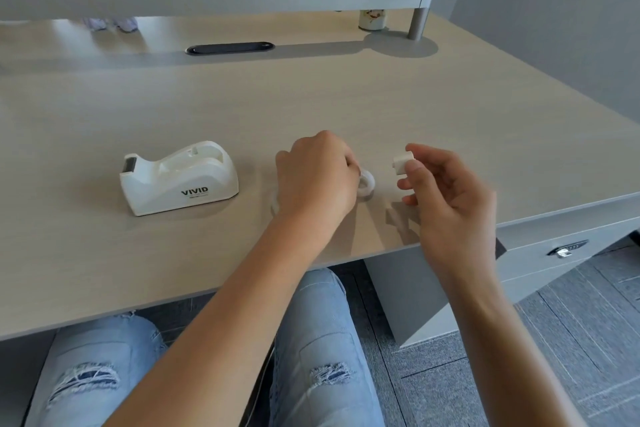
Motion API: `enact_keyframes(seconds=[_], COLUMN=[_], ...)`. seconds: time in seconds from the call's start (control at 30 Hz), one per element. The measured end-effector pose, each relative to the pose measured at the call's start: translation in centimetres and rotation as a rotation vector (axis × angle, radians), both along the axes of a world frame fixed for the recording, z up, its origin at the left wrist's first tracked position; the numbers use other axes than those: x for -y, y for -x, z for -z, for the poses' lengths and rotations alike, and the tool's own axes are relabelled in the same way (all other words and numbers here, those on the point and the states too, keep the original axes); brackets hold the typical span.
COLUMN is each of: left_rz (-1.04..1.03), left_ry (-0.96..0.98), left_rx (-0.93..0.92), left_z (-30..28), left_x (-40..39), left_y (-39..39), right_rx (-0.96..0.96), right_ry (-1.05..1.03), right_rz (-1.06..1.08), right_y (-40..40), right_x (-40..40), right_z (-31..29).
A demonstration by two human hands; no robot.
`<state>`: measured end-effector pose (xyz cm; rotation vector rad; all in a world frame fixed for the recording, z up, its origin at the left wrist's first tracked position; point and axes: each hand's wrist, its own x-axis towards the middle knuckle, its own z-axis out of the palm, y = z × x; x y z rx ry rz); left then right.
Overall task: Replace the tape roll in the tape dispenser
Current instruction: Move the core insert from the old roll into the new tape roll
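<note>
white spindle (403, 163) in raised right hand (446, 191)

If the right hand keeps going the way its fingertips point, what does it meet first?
Likely the tape roll at the left hand: the right hand, holding the white core, points left toward it. Depth is uncertain.

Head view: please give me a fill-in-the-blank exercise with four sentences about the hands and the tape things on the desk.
1. The word printed on the dispenser is ____.
2. The small white core is held by the ____ hand.
3. The left hand touches the tape roll, which lies on the ____.
4. The dispenser's cradle holds ____ roll.

Missing words: VIVID; right; desk; no
</note>
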<state>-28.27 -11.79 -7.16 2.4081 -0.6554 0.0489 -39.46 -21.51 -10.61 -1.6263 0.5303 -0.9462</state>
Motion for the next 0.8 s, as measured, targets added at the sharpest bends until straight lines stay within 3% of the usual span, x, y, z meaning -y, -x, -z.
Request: enact_keyframes(seconds=[0.13,0.3,0.43,0.8], left_rz=[0.023,0.035,0.001,0.203], left_ry=[-0.03,0.157,0.194,-0.026], left_rx=[0.04,0.21,0.247,0.274], left_z=[0.6,1.1,2.6,4.2], left_x=[0.0,-3.8,-8.6,-11.5], left_y=[-0.3,1.2,3.3,3.9], right_rx=[-0.025,-0.046,-0.024,-0.042], right_ry=[-0.018,-0.014,-0.04,-0.036], right_rz=[-0.018,-0.043,-0.101,-0.182], right_y=[0.0,0.1,0.2,0.3], right_x=[-0.1,-0.6,-1.8,-5.8], right_z=[0.1,0.0,-0.3,-0.1])
